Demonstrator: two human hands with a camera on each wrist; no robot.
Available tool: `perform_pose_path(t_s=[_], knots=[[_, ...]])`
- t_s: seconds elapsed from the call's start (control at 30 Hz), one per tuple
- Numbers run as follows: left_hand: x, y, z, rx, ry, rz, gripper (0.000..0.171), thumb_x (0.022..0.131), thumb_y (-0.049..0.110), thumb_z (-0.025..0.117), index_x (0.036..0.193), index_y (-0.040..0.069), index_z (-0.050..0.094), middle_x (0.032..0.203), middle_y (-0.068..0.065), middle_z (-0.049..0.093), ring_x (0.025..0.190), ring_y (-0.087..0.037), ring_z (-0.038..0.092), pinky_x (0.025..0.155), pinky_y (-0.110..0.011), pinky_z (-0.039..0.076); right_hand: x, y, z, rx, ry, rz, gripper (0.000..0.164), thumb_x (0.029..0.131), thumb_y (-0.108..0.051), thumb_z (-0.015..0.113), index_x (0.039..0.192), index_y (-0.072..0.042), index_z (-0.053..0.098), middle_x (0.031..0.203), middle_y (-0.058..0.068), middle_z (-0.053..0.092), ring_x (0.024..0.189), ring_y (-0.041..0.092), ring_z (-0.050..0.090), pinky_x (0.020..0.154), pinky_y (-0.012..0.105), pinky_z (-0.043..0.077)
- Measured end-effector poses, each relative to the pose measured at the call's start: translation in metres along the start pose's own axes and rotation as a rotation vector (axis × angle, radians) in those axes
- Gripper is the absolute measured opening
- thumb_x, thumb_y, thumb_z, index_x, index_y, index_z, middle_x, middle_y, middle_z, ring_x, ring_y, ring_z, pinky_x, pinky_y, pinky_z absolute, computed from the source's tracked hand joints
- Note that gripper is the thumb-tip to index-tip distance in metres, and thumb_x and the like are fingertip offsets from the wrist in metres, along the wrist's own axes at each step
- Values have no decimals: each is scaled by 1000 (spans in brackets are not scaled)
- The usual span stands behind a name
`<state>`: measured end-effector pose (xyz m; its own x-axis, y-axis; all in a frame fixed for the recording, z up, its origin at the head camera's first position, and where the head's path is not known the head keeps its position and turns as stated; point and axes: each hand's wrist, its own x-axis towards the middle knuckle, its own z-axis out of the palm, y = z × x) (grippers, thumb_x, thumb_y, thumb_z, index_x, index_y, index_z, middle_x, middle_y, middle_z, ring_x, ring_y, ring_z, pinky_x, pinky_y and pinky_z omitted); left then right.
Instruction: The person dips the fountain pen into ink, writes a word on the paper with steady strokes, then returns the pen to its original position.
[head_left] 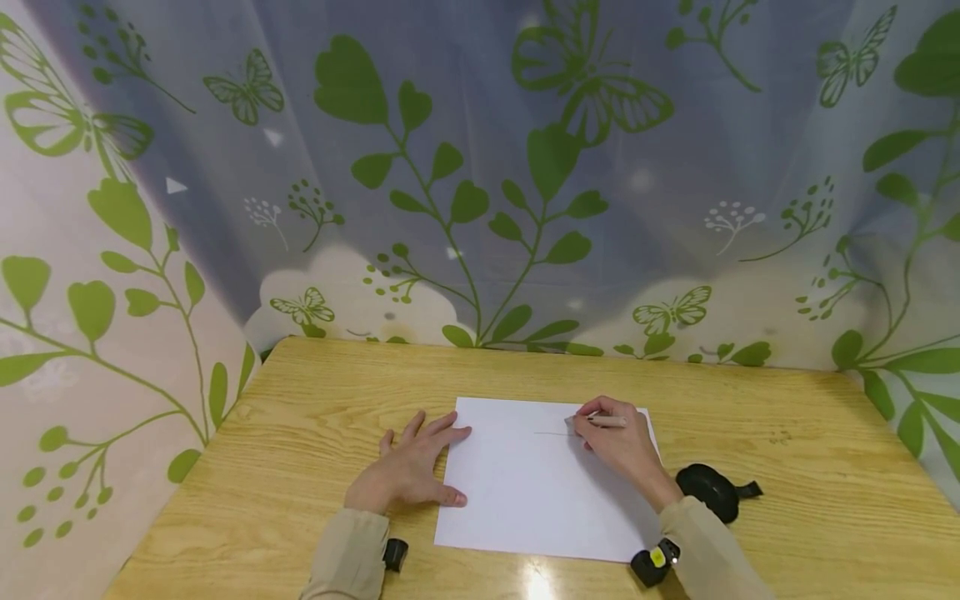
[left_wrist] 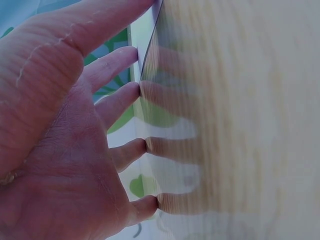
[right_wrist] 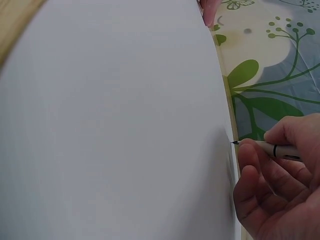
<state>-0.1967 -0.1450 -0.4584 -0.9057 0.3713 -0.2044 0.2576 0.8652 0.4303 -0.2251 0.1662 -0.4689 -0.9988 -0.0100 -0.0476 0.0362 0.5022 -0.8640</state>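
A white sheet of paper (head_left: 517, 492) lies on the wooden table, with a thin dark line (head_left: 551, 433) drawn across its upper part. My right hand (head_left: 621, 442) pinches a light-barrelled pen (right_wrist: 285, 151) between thumb and fingers over the upper right of the sheet. The pen has a dark band and a dark tip, which is right at the paper in the right wrist view. At the sheet's left edge my left hand (head_left: 411, 469) rests with fingers spread. Its thumb and index fingertips overlap the paper, while the other fingertips touch the wood in the left wrist view.
A black rounded object (head_left: 708, 492) with a short strap lies on the table (head_left: 810, 500) right of the paper, beside the right forearm. A patterned curtain (head_left: 480, 167) with green leaves and butterflies hangs along the table's back and sides. Both wrists wear small black devices.
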Motion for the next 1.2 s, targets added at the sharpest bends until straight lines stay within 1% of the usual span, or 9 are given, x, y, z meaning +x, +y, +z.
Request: perform_pose_path(t_s=[0.17,0.57,0.97,1.2], knots=[[0,0,0,-6,-2,-1,91,65,51,81,144,35,38,159,7,20,147,-38,5,102,-77,3,-1,0,0,6,-2,-2,16,87,-26,66,93,-11,68,80,8,70,66,20,65,56,28,50],[-2,0,1,-8,9,0,90,65,50,81,144,34,39,158,7,20,147,-39,5,102,-77,4,-3,0,0,16,-23,23,16,88,-26,65,96,-11,68,82,8,70,67,21,65,58,29,51],[-2,1,0,-1,6,5,91,66,50,81,144,34,38,159,8,20,147,-38,5,103,-76,4,-5,0,1,-20,2,12,14,87,-27,66,92,-13,67,78,6,70,65,19,65,55,27,49],[-1,0,0,-4,5,1,91,66,51,81,144,35,38,159,7,20,147,-38,5,102,-77,4,-6,0,1,-9,1,21,14,87,-27,66,93,-13,67,80,6,71,66,19,65,56,28,50]])
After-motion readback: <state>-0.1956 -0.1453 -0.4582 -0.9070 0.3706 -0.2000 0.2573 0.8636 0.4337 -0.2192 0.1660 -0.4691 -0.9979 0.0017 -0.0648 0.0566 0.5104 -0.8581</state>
